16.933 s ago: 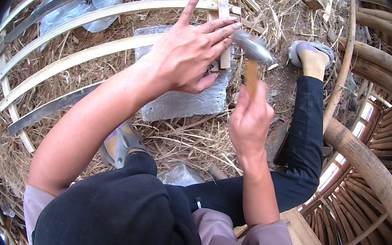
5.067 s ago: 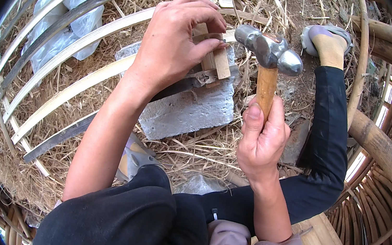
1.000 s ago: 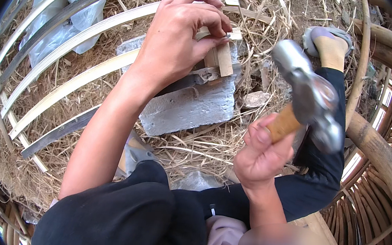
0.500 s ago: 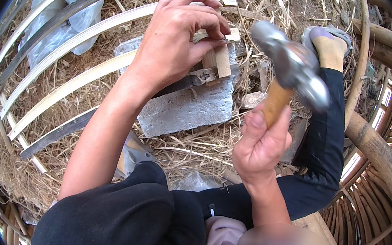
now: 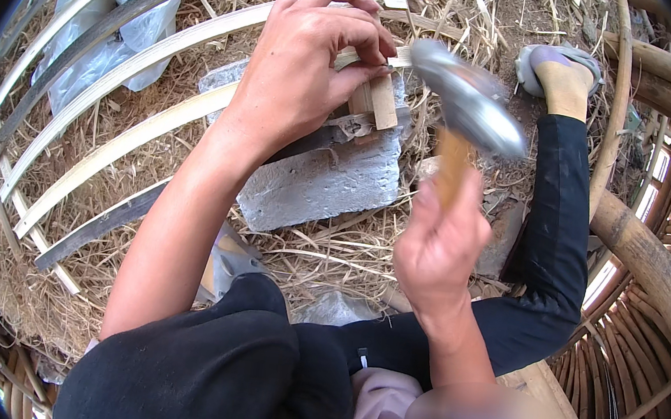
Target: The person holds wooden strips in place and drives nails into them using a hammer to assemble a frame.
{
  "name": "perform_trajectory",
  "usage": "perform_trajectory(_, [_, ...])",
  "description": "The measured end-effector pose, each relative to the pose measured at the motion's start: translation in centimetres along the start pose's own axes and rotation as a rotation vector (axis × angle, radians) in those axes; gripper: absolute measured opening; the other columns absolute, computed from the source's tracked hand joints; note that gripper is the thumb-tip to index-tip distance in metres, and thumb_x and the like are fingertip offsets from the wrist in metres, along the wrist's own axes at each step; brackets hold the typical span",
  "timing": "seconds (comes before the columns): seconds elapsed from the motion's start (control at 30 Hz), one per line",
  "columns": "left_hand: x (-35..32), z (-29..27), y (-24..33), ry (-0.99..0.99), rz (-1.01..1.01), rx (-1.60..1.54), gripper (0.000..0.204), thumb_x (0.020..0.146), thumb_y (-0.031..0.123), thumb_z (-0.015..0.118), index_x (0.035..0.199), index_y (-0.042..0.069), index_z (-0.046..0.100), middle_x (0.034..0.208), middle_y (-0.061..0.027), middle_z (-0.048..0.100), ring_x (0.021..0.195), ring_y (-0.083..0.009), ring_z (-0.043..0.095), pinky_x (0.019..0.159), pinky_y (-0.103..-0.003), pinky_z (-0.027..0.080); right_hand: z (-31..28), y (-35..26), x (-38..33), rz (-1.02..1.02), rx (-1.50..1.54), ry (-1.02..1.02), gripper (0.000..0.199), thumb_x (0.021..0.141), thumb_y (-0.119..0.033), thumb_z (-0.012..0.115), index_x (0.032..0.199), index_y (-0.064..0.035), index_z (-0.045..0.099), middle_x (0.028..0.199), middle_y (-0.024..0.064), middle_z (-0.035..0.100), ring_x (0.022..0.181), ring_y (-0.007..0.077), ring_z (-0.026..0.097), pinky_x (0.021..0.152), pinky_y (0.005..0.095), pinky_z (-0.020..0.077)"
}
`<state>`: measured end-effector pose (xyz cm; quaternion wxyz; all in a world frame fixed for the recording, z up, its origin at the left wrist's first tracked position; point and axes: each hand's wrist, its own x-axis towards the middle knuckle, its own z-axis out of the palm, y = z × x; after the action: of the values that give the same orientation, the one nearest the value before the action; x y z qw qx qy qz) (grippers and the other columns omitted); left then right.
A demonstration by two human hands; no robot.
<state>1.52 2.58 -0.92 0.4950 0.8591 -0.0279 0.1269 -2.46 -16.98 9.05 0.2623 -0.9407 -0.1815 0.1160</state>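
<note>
Silver-headed, wooden-handled hammer [image 5: 469,105]: shifted left, upper centre
Right hand [image 5: 440,250]: wrapped round it
Left hand [image 5: 313,58]: pinching tiny dark piece [image 5: 386,67], hammer's edge near

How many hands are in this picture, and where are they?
2. The left hand pinches a small dark thing, perhaps a nail, by the short wooden strip over the grey block; the right hand grips the hammer by its handle. No others show.

Crosspiece [image 5: 383,103] over the block [image 5: 325,188], hammer [image 5: 473,105] to its right, slats [image 5: 165,118] to its left, plastic sheeting [image 5: 145,30] beneath some
</note>
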Motion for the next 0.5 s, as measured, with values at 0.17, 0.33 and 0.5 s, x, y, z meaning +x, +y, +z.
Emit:
perform_trajectory(0.17, [-0.2,-0.4,-0.1,0.004,-0.020,-0.009,0.009,0.074,0.004,0.078,0.076,0.005,0.070,0.103,0.0002,0.076,0.121,-0.0218,0.062,0.105,-0.043,0.040,-0.7,-0.5,-0.2,0.042,0.133,0.067,0.014,0.102,-0.011,0.058,0.106,0.0020,0.055,0.067,0.0111,0.058,0.055,0.0276,0.064,0.052,0.0380,0.0493])
perform_trajectory(0.33, [-0.2,0.0,-0.4,0.003,0.009,-0.032,0.010,0.075,0.007,0.080,0.079,0.006,0.071,0.102,0.0007,0.076,0.118,-0.0220,0.063,0.103,-0.041,0.044,-1.1,-0.4,0.1,0.046,0.260,0.159,0.025,0.109,-0.025,0.048,0.107,0.0002,0.050,0.068,-0.0003,0.047,0.056,0.0046,0.041,0.049,0.0208,0.0323])
perform_trajectory(0.5, [0.1,0.0,0.2,0.055,-0.037,-0.057,0.019,0.072,0.009,0.083,0.090,0.007,0.076,0.102,-0.0018,0.076,0.116,-0.0227,0.064,0.104,-0.039,0.046,-1.6,-0.2,-0.1,0.123,0.266,0.125,0.019,0.107,-0.019,0.052,0.107,-0.0001,0.053,0.067,0.0027,0.051,0.055,0.0088,0.048,0.050,0.0240,0.0367])
